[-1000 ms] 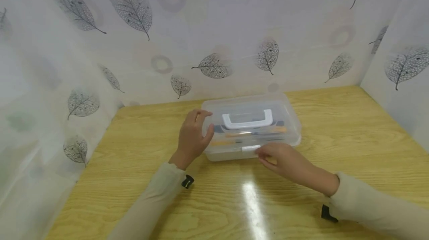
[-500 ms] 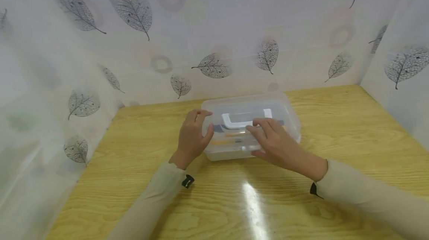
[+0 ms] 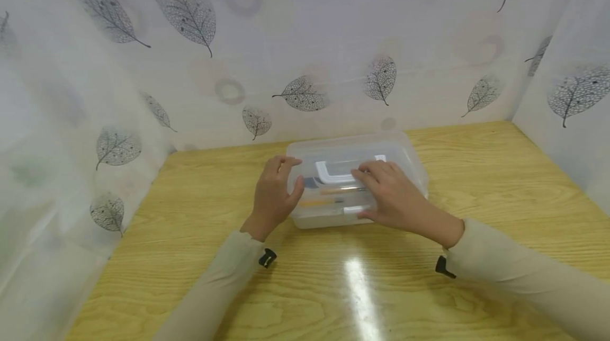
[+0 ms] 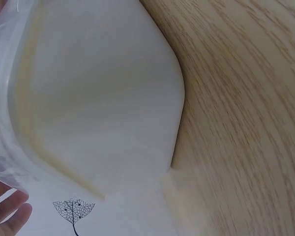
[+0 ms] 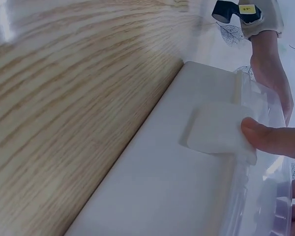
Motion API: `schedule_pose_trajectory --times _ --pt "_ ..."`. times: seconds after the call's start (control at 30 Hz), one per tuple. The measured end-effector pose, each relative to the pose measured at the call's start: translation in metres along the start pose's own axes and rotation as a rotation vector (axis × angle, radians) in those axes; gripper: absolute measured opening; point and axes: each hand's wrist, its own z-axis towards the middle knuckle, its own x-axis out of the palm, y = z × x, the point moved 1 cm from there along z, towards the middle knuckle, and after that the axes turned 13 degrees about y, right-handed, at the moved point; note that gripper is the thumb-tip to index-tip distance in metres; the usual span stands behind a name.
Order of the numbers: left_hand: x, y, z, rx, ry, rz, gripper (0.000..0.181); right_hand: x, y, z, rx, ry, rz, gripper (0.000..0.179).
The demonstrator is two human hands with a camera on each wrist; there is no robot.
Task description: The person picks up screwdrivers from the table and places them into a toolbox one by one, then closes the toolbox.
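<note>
A clear plastic storage box (image 3: 329,219) stands on the table, its lid on. A white carry handle (image 3: 329,172) is set in the lid. Orange and dark items (image 3: 316,202) show blurred through the plastic; their kind cannot be told. My left hand (image 3: 274,193) rests on the box's left end, thumb and fingers spread. With its fingertips on the lid beside the handle, my right hand (image 3: 400,198) touches the white front latch (image 5: 219,129) with its thumb. The latch lies flat against the front wall in the right wrist view. The right hand covers part of lid and handle.
The box sits at the back of a wood-grain table (image 3: 190,267). A leaf-patterned curtain (image 3: 333,28) stands behind it and along both sides. Black wrist devices (image 3: 268,258) are fixed at the cream sleeves (image 3: 224,272).
My right hand has moved from the latch's right edge, up and left, so its fingers now lie on the lid and its thumb on the latch. The left hand and box stay put.
</note>
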Motion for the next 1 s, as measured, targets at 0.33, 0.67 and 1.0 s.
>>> schedule_pose_trajectory --times 0.33,0.67,1.0 --pt "-0.0002 -0.0002 0.0004 0.027 -0.008 0.038 0.030 0.0015 0.0010 0.0045 0.054 0.003 -0.001 0.085" --pt "-0.0002 0.0001 0.0015 0.039 -0.011 0.072 0.028 0.0006 0.0039 0.0065 0.106 0.022 0.003 0.084" --pt "0.0005 0.0007 0.0006 0.043 -0.014 0.074 0.028 0.0006 0.0074 0.0071 0.117 0.015 0.012 0.080"
